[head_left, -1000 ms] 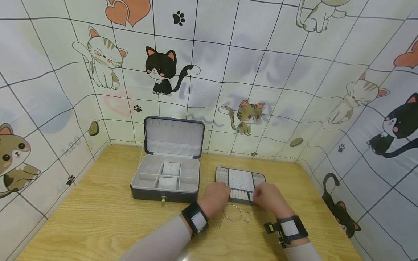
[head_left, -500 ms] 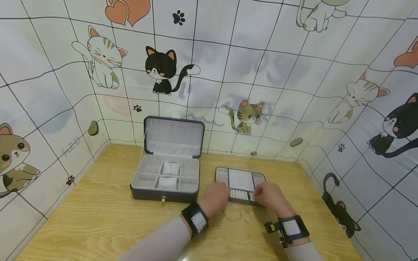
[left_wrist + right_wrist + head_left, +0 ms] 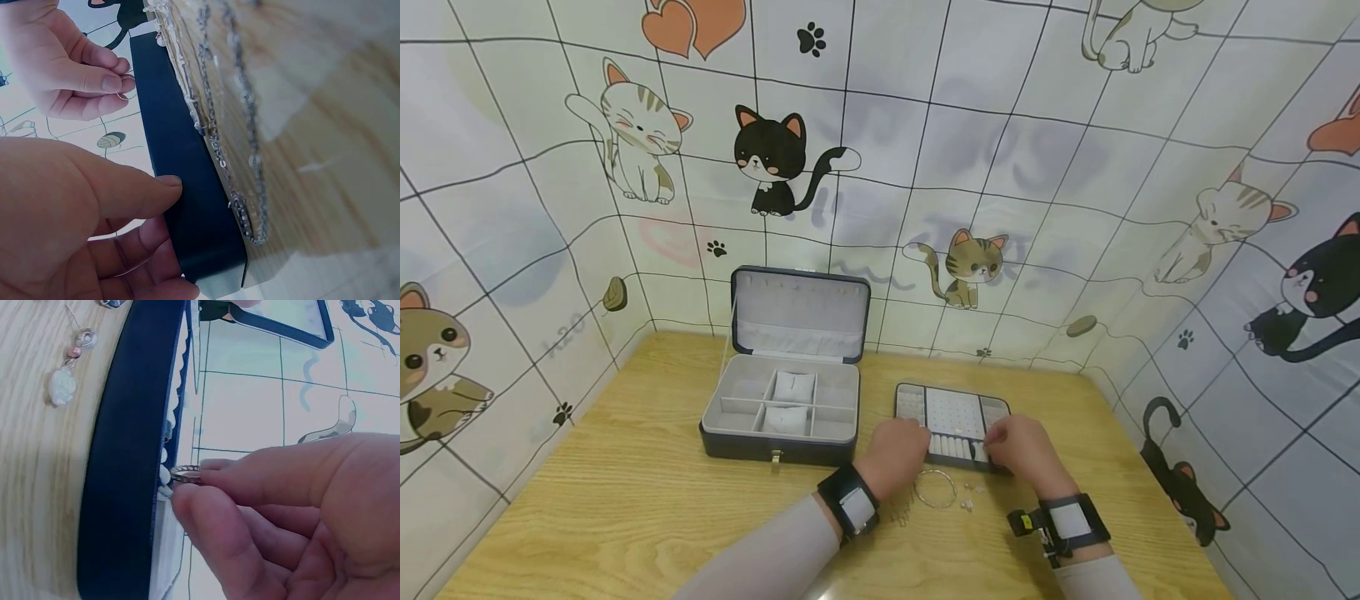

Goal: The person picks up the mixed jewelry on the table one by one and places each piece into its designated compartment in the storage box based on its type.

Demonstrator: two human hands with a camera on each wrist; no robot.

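A dark-edged jewelry tray (image 3: 955,410) with a dotted white panel and a row of white ring rolls lies on the table. My left hand (image 3: 895,454) grips its front left corner; in the left wrist view the thumb presses the dark side wall (image 3: 181,206) and the fingers curl round the end. Between thumb and fingertips, my right hand (image 3: 1026,454) pinches a thin ring (image 3: 186,474) with a braided band. That ring is right at the white rolls (image 3: 164,472) near the tray's right end, its lower part overlapping them in the right wrist view.
Left of the tray stands an open jewelry box (image 3: 778,450) with two white cushions in its compartments. In front of the tray lie a bangle (image 3: 955,492), small earrings (image 3: 967,505) and silvery chains (image 3: 250,125). A cat-patterned cloth (image 3: 880,208) surrounds the wooden table (image 3: 625,483).
My right hand has shifted very slightly at the tray's right end, the ring still pinched. The left hand keeps its place on the corner.
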